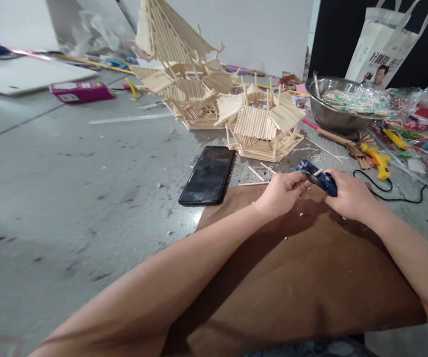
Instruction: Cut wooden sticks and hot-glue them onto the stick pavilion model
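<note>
My right hand [347, 193] is wrapped round a dark blue hand tool [324, 182], which looks like a cutter or pliers. At the tool's left end my left hand [283, 193] is closed in a pinch; what its fingers hold is too small to name. A short pale stick piece [318, 172] shows at the tool. Both hands are above the brown sheet [310, 277]. Just beyond them stands a small pavilion model of wooden sticks [256, 124], with upright sticks at its top. A taller stick model with a pointed roof [177, 64] stands behind it, to the left.
A black phone [209, 176] lies left of my hands, near loose sticks [255, 173]. At the right are a yellow glue gun [377, 161] with a black cord, a steel bowl [333, 116] of wrapped sticks and a white bag [381, 44]. A magenta box [81, 92] lies far left.
</note>
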A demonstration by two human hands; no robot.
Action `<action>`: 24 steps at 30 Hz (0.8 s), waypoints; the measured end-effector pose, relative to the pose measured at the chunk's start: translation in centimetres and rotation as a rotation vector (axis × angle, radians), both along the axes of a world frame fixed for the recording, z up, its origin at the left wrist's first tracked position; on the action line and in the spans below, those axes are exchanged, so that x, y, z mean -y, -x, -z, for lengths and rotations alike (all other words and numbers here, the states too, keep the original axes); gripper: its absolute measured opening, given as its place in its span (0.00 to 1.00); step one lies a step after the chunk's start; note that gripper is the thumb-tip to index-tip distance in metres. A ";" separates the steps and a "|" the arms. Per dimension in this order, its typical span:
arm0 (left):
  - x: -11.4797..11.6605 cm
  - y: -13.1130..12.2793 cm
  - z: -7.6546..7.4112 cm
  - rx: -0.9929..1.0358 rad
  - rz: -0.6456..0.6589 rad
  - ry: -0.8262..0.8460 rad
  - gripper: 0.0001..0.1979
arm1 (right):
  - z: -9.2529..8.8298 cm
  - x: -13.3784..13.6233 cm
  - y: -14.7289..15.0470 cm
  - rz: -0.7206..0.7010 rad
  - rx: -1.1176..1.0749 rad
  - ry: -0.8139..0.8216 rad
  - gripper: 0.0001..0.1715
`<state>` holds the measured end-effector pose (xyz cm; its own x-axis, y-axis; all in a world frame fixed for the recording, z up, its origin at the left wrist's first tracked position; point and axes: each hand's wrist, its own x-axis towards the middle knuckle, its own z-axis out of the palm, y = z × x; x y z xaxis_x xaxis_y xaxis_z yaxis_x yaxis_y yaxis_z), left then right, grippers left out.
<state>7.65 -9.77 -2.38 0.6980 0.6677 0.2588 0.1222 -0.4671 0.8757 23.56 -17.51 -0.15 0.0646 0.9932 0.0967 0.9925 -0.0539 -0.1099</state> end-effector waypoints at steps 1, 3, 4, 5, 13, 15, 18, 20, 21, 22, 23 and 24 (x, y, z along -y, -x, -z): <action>0.0 0.0 -0.1 0.011 0.021 0.033 0.13 | 0.0 0.0 -0.1 -0.015 -0.014 -0.002 0.22; 0.0 0.1 -0.2 0.020 0.063 0.120 0.13 | 0.2 0.0 -0.3 -0.043 -0.030 -0.007 0.23; -0.1 0.1 -0.2 0.019 0.086 0.168 0.13 | 0.3 -0.1 -0.5 -0.057 -0.032 -0.010 0.24; -0.1 0.1 -0.3 0.018 0.109 0.214 0.13 | 0.3 -0.1 -0.6 -0.071 -0.033 -0.013 0.24; -1.1 0.1 0.3 -0.039 0.107 -0.044 0.08 | 0.5 -0.2 -0.8 -0.133 -0.039 -0.004 0.26; -1.2 0.1 0.7 -0.058 -0.003 -0.232 0.07 | 0.5 -0.3 -0.6 -0.129 -0.037 -0.017 0.26; -1.2 0.0 1.0 -0.064 -0.072 -0.290 0.08 | 0.7 -0.4 -0.3 -0.117 -0.060 -0.049 0.25; -1.2 0.0 0.9 -0.041 -0.017 -0.209 0.08 | 0.7 -0.4 -0.4 -0.133 -0.086 -0.043 0.25; -1.1 -0.1 0.9 -0.026 0.023 -0.150 0.08 | 0.7 -0.4 -0.6 -0.149 -0.099 -0.033 0.25; -1.1 -0.1 0.9 -0.013 0.059 -0.081 0.09 | 0.7 -0.4 -0.7 -0.164 -0.111 -0.026 0.25; -1.2 -0.1 0.8 0.003 0.084 -0.003 0.10 | 0.7 -0.4 -0.9 -0.180 -0.123 -0.020 0.25; -1.2 -0.1 0.8 0.017 0.101 0.079 0.11 | 0.7 -0.4 -1.0 -0.198 -0.135 -0.017 0.25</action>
<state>7.79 -8.59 -3.15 0.7587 0.6132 0.2201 0.0631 -0.4054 0.9120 24.57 -17.11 -0.82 -0.1173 0.9862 0.1172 0.9598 0.1429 -0.2415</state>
